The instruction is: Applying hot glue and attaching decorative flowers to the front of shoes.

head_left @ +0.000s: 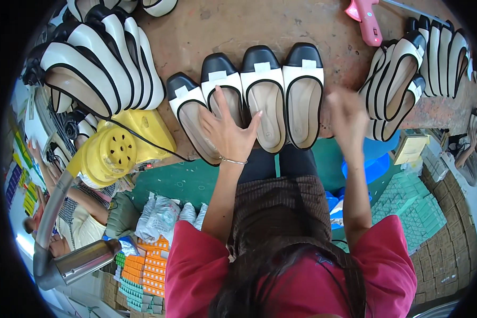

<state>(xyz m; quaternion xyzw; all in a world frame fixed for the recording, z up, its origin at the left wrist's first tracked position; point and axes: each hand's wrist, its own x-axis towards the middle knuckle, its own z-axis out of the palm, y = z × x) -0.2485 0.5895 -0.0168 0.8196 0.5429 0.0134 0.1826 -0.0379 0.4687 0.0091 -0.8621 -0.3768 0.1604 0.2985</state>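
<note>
Several white flats with black toe caps and black edging stand side by side along the near table edge, toes pointing away from me. Pale rectangular pieces sit where the toe caps meet the white uppers. My left hand (231, 133) has its fingers spread over the second flat from the left (217, 64), its thumb reaching over the third flat (260, 58). The leftmost flat (180, 86) leans outward beside that hand. Just right of the rightmost flat (303, 55), my right hand (349, 121) is smeared by motion; its fingers cannot be made out.
More flats are stacked at the left (108, 66) and right (395, 79) of the table (286, 24). A pink glue gun (367, 25) lies at the far right. A yellow blower (111, 151) with a black cable stands left. Boxes (411, 209) are piled below; other people work at the left.
</note>
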